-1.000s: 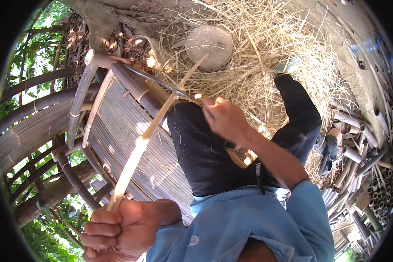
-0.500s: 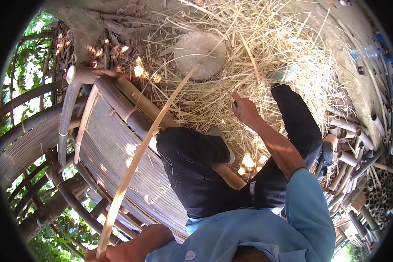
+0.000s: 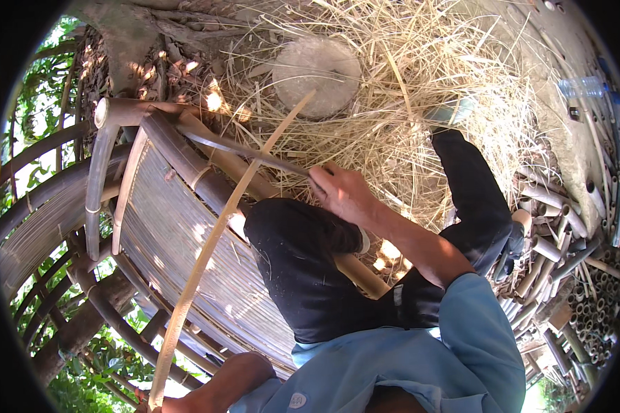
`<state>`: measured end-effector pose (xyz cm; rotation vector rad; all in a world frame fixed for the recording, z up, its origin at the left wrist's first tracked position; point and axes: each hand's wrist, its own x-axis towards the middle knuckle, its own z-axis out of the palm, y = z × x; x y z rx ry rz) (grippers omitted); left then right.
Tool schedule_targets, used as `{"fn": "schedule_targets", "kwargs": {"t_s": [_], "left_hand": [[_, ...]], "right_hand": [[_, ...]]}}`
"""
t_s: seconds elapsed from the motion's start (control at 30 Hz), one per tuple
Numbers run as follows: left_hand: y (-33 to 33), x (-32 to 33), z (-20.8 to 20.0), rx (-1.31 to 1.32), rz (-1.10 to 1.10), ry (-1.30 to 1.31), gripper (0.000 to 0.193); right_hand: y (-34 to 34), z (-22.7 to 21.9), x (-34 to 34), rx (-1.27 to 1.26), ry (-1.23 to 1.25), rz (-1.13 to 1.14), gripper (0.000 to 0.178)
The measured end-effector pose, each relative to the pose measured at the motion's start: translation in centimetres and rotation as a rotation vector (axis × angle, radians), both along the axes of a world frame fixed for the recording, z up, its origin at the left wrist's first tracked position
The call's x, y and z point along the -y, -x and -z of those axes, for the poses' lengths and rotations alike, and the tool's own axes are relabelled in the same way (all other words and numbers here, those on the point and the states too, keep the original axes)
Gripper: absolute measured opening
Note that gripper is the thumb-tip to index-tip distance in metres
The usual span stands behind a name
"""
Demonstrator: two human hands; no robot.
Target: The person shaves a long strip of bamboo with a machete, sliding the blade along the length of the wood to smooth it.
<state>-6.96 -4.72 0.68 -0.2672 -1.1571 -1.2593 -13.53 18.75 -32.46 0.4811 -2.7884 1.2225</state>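
Observation:
A long, pale bamboo strip (image 3: 210,244) slants from the lower left up toward a round, flat-topped block (image 3: 313,76). At the picture's lower edge my left hand (image 3: 174,402) is closed round the strip's near end; part of the hand is cut off by the frame. My right hand (image 3: 343,195) grips a knife (image 3: 224,144) by its handle, above my bent knee. The long blade points left and crosses the strip's upper part. Whether the edge touches the strip, I cannot tell.
A slatted bamboo bench (image 3: 186,227) stands at my left, beside my leg. Loose shavings (image 3: 434,62) cover the ground ahead. Bamboo lengths (image 3: 599,310) are stacked at the right, and a clear plastic bottle (image 3: 582,87) lies farther up.
My right hand has swung left and nearer to me, bringing the knife blade from near the block across the strip. My left hand still holds the strip's near end.

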Motion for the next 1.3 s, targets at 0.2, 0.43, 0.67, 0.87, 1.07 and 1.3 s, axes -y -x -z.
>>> {"fn": "schedule_targets", "kwargs": {"t_s": [0.2, 0.43, 0.67, 0.87, 1.07, 1.3], "left_hand": [[0.7, -0.5, -0.1, -0.054, -0.019, -0.068, 0.027], [-0.3, -1.4, 0.8, -0.049, 0.552, -0.114, 0.041], [-1.9, -2.3, -1.1, -0.027, 0.721, -0.112, 0.039], [-3.6, -4.2, 0.6, 0.011, 0.536, -0.024, 0.049], [-4.2, -4.5, 1.2, 0.038, 0.308, -0.08, 0.039], [-4.0, -5.2, 2.2, 0.011, 0.287, -0.065, 0.04]], "right_hand": [[1.1, 10.7, -7.9, 0.377, -0.199, 0.227, 0.027], [1.3, 8.1, -9.0, 0.625, -0.214, 0.29, 0.032], [-3.5, -9.3, -2.3, 0.409, 0.039, 0.113, 0.023], [-9.8, -22.3, 1.4, -0.175, 0.031, -0.107, 0.015], [-13.3, -24.3, 3.2, -0.202, 0.155, -0.178, 0.031], [-13.9, -22.4, 2.5, -0.135, 0.065, -0.156, 0.03]]}}
